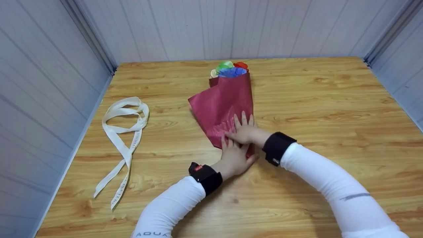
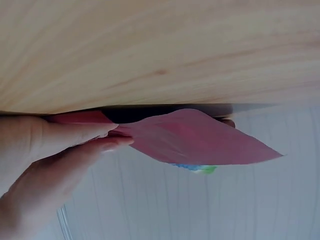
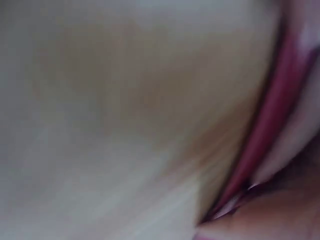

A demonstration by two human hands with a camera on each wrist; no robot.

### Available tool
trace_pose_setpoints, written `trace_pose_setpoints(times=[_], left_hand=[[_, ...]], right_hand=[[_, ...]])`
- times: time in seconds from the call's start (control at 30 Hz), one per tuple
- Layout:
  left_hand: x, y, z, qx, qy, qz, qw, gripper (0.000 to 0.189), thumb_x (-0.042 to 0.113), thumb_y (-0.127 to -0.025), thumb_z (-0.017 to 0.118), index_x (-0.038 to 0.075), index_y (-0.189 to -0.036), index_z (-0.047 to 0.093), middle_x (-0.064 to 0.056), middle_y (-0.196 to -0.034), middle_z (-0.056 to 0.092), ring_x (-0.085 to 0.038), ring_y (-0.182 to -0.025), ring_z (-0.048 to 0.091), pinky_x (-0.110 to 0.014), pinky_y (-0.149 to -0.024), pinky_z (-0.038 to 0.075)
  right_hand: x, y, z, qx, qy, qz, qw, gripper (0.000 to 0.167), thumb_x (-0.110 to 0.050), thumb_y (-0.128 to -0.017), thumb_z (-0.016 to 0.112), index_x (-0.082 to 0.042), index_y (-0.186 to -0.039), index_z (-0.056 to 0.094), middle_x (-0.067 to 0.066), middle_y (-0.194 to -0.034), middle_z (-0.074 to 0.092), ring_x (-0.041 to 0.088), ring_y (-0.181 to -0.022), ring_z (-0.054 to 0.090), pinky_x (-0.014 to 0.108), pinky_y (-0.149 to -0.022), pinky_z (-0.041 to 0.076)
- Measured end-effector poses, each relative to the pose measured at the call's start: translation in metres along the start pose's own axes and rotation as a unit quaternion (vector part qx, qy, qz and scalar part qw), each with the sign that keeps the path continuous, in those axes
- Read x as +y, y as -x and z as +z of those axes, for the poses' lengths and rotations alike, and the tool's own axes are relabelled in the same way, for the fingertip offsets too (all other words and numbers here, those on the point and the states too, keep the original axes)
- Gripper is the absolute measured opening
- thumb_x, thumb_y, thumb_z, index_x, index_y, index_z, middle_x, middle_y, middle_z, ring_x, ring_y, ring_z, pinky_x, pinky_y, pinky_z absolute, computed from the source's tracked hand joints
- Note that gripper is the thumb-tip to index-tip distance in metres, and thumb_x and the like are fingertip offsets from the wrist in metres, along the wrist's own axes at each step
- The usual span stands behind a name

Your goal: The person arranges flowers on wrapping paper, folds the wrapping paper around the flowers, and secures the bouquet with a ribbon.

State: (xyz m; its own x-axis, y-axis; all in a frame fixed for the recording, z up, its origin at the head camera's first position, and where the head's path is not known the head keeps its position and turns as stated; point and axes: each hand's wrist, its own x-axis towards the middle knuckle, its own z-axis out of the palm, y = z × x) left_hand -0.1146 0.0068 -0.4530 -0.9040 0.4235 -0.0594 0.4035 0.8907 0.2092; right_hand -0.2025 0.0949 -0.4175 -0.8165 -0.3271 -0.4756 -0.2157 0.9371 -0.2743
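Note:
A bouquet wrapped in dark red paper (image 1: 228,99) lies on the wooden table, with green, blue, red and cream flower heads (image 1: 233,71) showing at its far end. Across the narrow lower part of the wrap, my right hand (image 1: 246,132) rests with its fingers spread. Just nearer to me, my left hand (image 1: 234,160) lays straight fingers on the paper's bottom end, its thumb out to the right. In the left wrist view, fingertips (image 2: 107,145) press the paper where it narrows. Creases run through the paper by the right thumb. The right wrist view is blurred.
A white ribbon (image 1: 112,132) with printed lettering lies loosely looped on the left of the table (image 1: 330,109). Pale panel walls (image 1: 214,29) stand at the back and both sides.

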Motion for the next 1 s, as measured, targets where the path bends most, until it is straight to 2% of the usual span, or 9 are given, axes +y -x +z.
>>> trace_pose_setpoints(times=[0.13, 0.27, 0.43, 0.67, 0.87, 1.0], left_hand=[[-0.001, 0.004, 0.002, 0.001, 0.006, 0.004, 1.0000, 0.070, 0.057, -0.096, 0.036, 0.018, -0.152, 0.020, -0.026, -0.155, 0.012, -0.049, -0.141, 0.008, -0.068, -0.108, 0.008], [0.001, 0.005, 0.002, 0.003, 0.005, 0.005, 1.0000, 0.070, 0.057, -0.096, 0.036, 0.018, -0.152, 0.022, -0.029, -0.153, 0.014, -0.050, -0.141, 0.009, -0.068, -0.108, 0.007], [0.000, 0.004, 0.001, 0.009, -0.001, 0.005, 1.0000, 0.069, 0.056, -0.096, 0.036, 0.017, -0.152, 0.024, -0.032, -0.152, 0.012, -0.049, -0.141, 0.010, -0.067, -0.109, 0.007], [-0.006, 0.002, -0.004, 0.003, -0.001, -0.008, 1.0000, 0.070, 0.057, -0.096, 0.035, 0.019, -0.153, 0.019, -0.029, -0.155, 0.006, -0.047, -0.142, 0.002, -0.066, -0.109, 0.006], [-0.006, -0.001, -0.003, -0.016, -0.011, -0.023, 0.9996, 0.069, 0.058, -0.096, 0.033, 0.020, -0.152, 0.021, -0.031, -0.154, 0.007, -0.047, -0.142, 0.003, -0.066, -0.109, 0.010], [-0.002, -0.004, -0.001, -0.029, -0.018, -0.020, 0.9992, 0.069, 0.060, -0.096, 0.030, 0.023, -0.153, 0.018, -0.031, -0.154, 0.005, -0.046, -0.143, 0.001, -0.065, -0.110, 0.009]], right_hand=[[-0.005, 0.005, 0.009, 0.004, 0.002, 0.010, 0.9999, 0.087, -0.062, -0.096, 0.027, -0.007, -0.150, -0.012, 0.026, -0.151, -0.025, 0.052, -0.136, -0.021, 0.059, -0.112, -0.009], [-0.003, -0.001, 0.008, 0.021, -0.010, 0.020, 0.9995, 0.091, -0.066, -0.093, 0.030, -0.011, -0.150, -0.014, 0.028, -0.150, -0.027, 0.054, -0.135, -0.022, 0.060, -0.111, -0.011], [0.000, -0.010, 0.001, 0.016, -0.024, 0.021, 0.9994, 0.090, -0.068, -0.092, 0.029, -0.016, -0.150, -0.015, 0.025, -0.150, -0.030, 0.053, -0.134, -0.025, 0.060, -0.110, -0.012], [0.002, -0.019, -0.008, 0.029, -0.010, -0.007, 0.9995, 0.085, -0.067, -0.092, 0.029, -0.020, -0.152, -0.009, 0.024, -0.153, -0.024, 0.052, -0.137, -0.020, 0.060, -0.113, -0.006], [0.014, -0.022, -0.014, 0.009, -0.013, -0.031, 0.9994, 0.080, -0.067, -0.093, 0.027, -0.027, -0.152, -0.010, 0.020, -0.154, -0.026, 0.048, -0.139, -0.021, 0.062, -0.112, -0.004], [0.033, -0.010, -0.015, 0.003, -0.005, -0.065, 0.9979, 0.079, -0.064, -0.095, 0.026, -0.019, -0.153, -0.006, 0.020, -0.155, -0.020, 0.045, -0.141, -0.017, 0.060, -0.113, -0.001]])
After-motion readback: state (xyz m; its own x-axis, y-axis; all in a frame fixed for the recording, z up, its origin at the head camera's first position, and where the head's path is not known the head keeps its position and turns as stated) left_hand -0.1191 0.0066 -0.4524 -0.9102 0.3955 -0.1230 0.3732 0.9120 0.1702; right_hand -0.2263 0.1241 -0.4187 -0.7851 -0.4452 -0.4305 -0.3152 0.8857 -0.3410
